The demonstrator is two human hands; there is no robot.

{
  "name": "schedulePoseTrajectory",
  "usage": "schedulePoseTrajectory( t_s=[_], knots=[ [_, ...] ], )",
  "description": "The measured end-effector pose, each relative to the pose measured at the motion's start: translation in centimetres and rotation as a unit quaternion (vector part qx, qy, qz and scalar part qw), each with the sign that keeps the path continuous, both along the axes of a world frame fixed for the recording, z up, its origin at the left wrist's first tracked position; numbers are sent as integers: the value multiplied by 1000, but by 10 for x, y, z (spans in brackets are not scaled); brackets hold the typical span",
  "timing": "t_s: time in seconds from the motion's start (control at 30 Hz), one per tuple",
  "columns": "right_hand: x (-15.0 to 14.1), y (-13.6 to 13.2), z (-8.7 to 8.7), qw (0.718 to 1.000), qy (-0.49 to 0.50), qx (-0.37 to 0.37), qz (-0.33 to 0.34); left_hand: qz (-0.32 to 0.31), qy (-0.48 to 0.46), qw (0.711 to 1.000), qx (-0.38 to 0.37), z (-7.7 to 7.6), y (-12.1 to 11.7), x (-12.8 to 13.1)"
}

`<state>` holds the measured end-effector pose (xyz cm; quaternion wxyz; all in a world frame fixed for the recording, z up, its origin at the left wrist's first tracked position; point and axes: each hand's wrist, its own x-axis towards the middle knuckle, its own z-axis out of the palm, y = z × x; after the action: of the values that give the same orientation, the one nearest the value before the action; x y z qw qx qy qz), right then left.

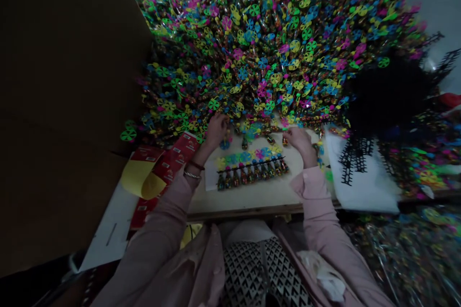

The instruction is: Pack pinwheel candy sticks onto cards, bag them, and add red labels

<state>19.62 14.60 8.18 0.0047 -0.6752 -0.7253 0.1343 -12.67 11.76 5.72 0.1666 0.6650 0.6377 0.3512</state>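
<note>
At the near edge of a big heap of candy-filled fan toys, my left hand has its fingers bent in a pinch. A blue fan lies just below those fingertips; what they grip is hidden. My right hand pinches a small candy-filled fan toy at the right of the bare tabletop. Between my hands a few loose toys lie scattered. Closer to me, a row of candy-filled bottles hangs together on a black plastic strip, their coloured fans pointing away from me.
A tall brown carton walls off the left. Red printed cards and a curled yellow sheet lie beside my left forearm. To the right are a dark pile of black strips and a white sheet. The wooden table edge is nearest me.
</note>
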Motion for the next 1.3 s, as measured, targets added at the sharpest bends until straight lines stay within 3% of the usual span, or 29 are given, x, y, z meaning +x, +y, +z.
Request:
schedulePoseTrajectory(
  t_s=[0.07,0.13,0.27,0.37,0.47,0.57,0.63,0.73,0.8,0.9,1.03,1.3],
  knots=[
    [-1,-2,2,996,-44,-71,-41,61,76,994,-46,4,-17,17],
    [2,-7,-5,991,-60,-92,-71,46,143,979,-135,3,-35,47],
    [-1,-19,-37,994,11,-36,-101,16,193,949,-249,-6,-41,96],
    [-4,-22,-58,986,105,52,-120,12,190,943,-271,-5,-26,95],
    [11,-28,-67,949,257,80,-165,9,164,953,-253,6,-27,69],
    [40,-53,-62,901,386,76,-186,17,92,976,-196,21,-66,50],
    [53,-81,-53,903,381,131,-151,-8,51,985,-164,27,-106,56],
    [49,-124,-44,926,276,246,-69,-48,27,988,-144,26,-156,97],
    [36,-143,-46,939,204,275,-18,-47,31,990,-131,21,-170,133],
    [20,-151,-63,957,138,248,56,-26,44,988,-143,13,-166,177],
    [19,-145,-82,963,133,219,85,-30,80,978,-190,8,-149,201],
    [31,-144,-67,967,161,166,110,-6,169,957,-237,-1,-140,214]
  ],
)
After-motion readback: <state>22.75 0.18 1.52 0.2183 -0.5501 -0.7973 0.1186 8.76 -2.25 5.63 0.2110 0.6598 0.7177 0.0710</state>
